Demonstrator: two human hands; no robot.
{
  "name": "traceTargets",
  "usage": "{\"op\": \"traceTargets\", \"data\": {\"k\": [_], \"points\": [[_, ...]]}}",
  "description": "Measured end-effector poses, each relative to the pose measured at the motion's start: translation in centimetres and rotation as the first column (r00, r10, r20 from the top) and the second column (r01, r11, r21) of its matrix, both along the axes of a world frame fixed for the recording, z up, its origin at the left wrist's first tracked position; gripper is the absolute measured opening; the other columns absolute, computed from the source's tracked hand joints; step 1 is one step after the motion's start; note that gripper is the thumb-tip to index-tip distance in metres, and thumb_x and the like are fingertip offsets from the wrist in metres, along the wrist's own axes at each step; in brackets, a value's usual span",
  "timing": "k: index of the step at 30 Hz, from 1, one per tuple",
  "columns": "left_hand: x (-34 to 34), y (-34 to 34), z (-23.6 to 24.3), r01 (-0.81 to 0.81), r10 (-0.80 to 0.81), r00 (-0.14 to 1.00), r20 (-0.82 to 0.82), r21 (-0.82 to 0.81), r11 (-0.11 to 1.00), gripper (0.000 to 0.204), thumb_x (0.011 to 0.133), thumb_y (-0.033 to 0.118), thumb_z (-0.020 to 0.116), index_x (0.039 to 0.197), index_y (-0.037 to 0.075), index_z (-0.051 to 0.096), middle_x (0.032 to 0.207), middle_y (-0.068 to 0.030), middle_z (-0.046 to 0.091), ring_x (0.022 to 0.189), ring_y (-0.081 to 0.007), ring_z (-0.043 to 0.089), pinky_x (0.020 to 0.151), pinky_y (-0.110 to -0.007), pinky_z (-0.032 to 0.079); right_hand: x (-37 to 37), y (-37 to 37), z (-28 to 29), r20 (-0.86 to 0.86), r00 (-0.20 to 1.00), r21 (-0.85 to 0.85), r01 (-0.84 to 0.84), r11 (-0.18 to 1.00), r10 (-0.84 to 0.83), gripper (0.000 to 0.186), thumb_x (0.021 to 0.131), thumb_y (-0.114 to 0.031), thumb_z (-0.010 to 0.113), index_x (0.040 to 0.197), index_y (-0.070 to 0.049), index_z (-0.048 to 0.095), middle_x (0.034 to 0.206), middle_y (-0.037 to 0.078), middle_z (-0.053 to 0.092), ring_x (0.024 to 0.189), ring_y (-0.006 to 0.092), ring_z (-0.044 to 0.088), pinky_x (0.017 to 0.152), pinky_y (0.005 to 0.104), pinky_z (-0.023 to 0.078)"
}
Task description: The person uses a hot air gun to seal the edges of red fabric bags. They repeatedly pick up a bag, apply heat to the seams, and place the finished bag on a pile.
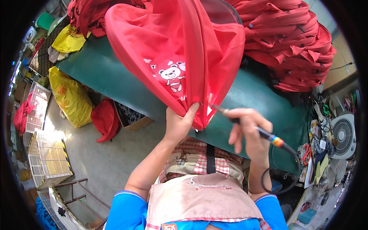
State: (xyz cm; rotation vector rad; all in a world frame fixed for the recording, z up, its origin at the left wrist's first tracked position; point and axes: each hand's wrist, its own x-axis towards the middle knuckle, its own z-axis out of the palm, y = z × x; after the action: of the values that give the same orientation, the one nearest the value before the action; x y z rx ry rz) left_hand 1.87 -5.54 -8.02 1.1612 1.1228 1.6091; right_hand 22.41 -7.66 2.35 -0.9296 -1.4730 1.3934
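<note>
A dusty-pink apron bib (203,201), edged in red-and-white gingham, covered the wearer's chest. Left and right of the bib, the bright blue left sleeve (124,212) and right sleeve (273,212) ended short in purple-and-white trim (132,194). Waistward of it showed gingham-and-beige cloth (184,160) and a black strap (211,159); neckward, an orange patch (169,227).

The single view comes from the left one of two head-worn fisheye cameras set side by side. Upright and unmirrored, it looks steeply down and forward, over the apron (203,201) at the lower edge, toward the green desk (264,105). The left hand (181,120) and right hand (251,130) sit close, near mid-frame; floor (94,157) and fan (344,136) lie farther out, toward the curved rim.
</note>
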Motion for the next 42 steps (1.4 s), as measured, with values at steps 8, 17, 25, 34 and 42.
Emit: {"op": "traceTargets", "data": {"k": [8,17,25,34,42], "points": [[2.6,-1.4,-1.9,-0.143,0.138,0.973,0.183,0.012,0.99,0.031,0.099,0.014,0.067,0.125,-0.003,0.061,0.116,-0.008,0.068,0.102,-0.0137,0.064,0.087,-0.033,0.053,-6.8,8.8,-6.7,-0.013,0.888,0.975,0.114,0.193,-0.461,0.026,0.083,-0.015,0.077,0.102,-0.016,0.059,0.121,0.012,0.073,0.135,0.0321,0.052,0.115,0.0472,0.034],[-3.0,-1.8,0.7,-0.151,0.15,0.988,0.023,0.085,0.985,0.018,0.091,0.006,0.075,0.108,0.0,0.073,0.105,-0.0027,0.074,0.092,-0.0105,0.067,0.085,-0.029,0.053,-2.8,9.0,-7.2,-0.082,0.767,0.886,0.348,0.306,-0.636,0.032,0.09,-0.006,0.07,0.117,-0.01,0.054,0.126,0.012,0.069,0.118,0.0291,0.06,0.109,0.0436,0.038],[-1.8,2.3,3.5,-0.079,0.079,0.997,-0.015,0.022,0.997,0.029,0.087,0.009,0.078,0.111,-0.001,0.067,0.105,-0.0066,0.072,0.094,-0.0139,0.068,0.085,-0.031,0.054,-2.7,-1.5,-4.9,0.183,0.975,0.704,-0.041,0.709,-0.125,0.025,0.088,0.005,0.06,0.11,0.001,0.072,0.064,0.005,0.055,0.052,0.0129,0.054,0.05,0.0263,0.043],[-0.6,2.4,4.2,-0.126,0.127,0.974,-0.188,0.017,0.992,0.027,0.087,0.009,0.079,0.109,-0.001,0.067,0.103,-0.0064,0.072,0.092,-0.0139,0.068,0.082,-0.03,0.055,-4.2,0.8,-5.6,0.19,0.959,0.744,-0.002,0.668,-0.21,0.021,0.079,0.007,0.067,0.097,-0.003,0.071,0.064,0.009,0.062,0.05,0.0186,0.062,0.05,0.0301,0.052],[-1.6,1.3,3.3,-0.106,0.107,0.983,-0.148,0.013,0.994,0.022,0.089,0.008,0.077,0.107,-0.001,0.068,0.103,-0.0068,0.073,0.094,-0.0134,0.067,0.085,-0.03,0.053,0.8,2.9,1.3,0.273,0.911,-0.088,-0.297,0.951,0.31,0.023,0.1,-0.016,0.056,0.103,-0.001,0.073,0.068,0.005,0.065,0.045,0.0106,0.056,0.052,0.0281,0.048]]}}
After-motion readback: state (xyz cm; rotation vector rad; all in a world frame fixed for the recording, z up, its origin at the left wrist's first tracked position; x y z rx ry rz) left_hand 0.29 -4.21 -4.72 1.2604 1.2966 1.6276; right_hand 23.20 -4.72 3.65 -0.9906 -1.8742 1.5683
